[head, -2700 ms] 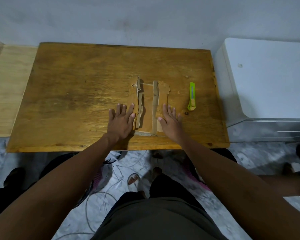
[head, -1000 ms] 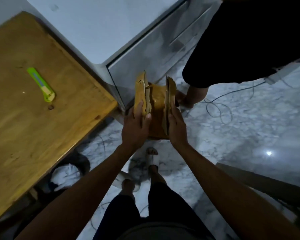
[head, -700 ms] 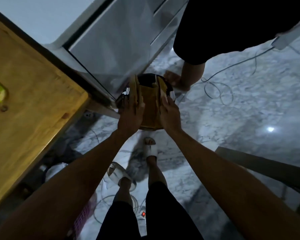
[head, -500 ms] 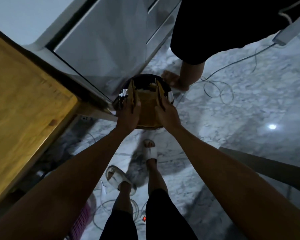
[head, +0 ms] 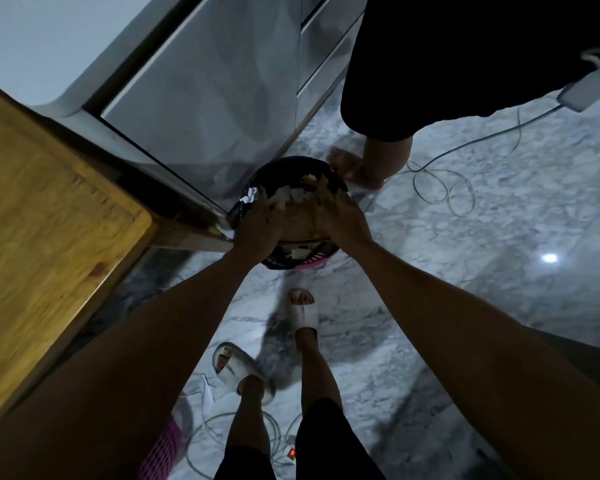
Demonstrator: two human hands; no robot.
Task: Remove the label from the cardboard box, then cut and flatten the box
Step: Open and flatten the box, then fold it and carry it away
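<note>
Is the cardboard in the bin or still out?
Partly in: the cardboard sits at the bin mouth, gripped by the left hand and right hand.

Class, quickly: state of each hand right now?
Left hand: grips the cardboard over the bin.
Right hand: grips the cardboard's other side.

The person wore dark knee-length shorts (head: 326, 445) and white open-toed slide sandals (head: 307, 313); both forearms (head: 174, 327) were bare, sleeveless.
</note>
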